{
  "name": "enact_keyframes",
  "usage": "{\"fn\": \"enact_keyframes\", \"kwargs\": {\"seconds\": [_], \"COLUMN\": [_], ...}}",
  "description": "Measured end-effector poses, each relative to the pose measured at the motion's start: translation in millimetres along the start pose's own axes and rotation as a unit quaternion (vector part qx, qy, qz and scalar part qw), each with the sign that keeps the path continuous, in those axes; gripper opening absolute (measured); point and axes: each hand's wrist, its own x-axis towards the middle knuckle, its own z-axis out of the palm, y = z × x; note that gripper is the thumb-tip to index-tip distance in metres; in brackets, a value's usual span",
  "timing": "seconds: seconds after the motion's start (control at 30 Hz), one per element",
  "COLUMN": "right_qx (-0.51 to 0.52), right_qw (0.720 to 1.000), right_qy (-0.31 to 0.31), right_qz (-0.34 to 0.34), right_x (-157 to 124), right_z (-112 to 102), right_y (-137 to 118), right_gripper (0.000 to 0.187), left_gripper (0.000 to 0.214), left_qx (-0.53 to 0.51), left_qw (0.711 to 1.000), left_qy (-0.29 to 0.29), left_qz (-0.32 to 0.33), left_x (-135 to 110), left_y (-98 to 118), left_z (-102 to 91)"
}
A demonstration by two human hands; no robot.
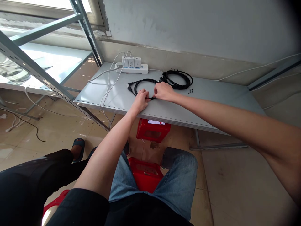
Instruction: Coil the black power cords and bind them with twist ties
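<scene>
A black cable (138, 82) lies in a loose loop on the grey shelf, its plug end (129, 87) out to the left. My left hand (141, 99) is closed on the near side of this loop, fingers pinched around it. Just to the right, my right hand (162, 91) pinches the same loop, thumb and fingertips together; part of the cable is hidden under both hands. Behind my right hand rests a second coiled black cable (180, 86). A short black twist tie (190, 91) lies apart on the shelf to its right.
A white power strip (134, 69) with several chargers stands at the back of the shelf (211, 103), white cords hanging over its front edge. Red stools (152, 133) are below. Another person's dark trouser leg (47, 169) is at my left, beside the metal frame post (39, 66).
</scene>
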Motion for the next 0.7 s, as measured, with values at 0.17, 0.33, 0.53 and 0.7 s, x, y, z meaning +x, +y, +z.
{"fn": "enact_keyframes", "kwargs": {"seconds": [0.17, 0.33, 0.53, 0.7], "right_qx": [-0.057, -0.105, -0.262, -0.333], "right_qw": [0.989, 0.971, 0.903, 0.830], "right_qy": [-0.004, 0.002, 0.021, 0.064], "right_qz": [-0.134, -0.213, -0.341, -0.443], "right_x": [0, -2, 1, 8], "right_z": [4, 7, 8, 12], "right_y": [-4, 7, 19, 29], "right_gripper": [0.028, 0.021, 0.022, 0.025], "left_gripper": [0.012, 0.012, 0.021, 0.024], "left_qx": [-0.007, 0.000, 0.020, 0.016], "left_qw": [1.000, 1.000, 1.000, 1.000], "left_qy": [0.000, 0.000, 0.002, 0.010], "left_qz": [0.003, 0.001, -0.008, -0.006], "left_x": [0, -1, 0, 0], "left_y": [0, 2, 1, -1], "left_z": [0.2, -0.6, 0.7, 2.6]}}
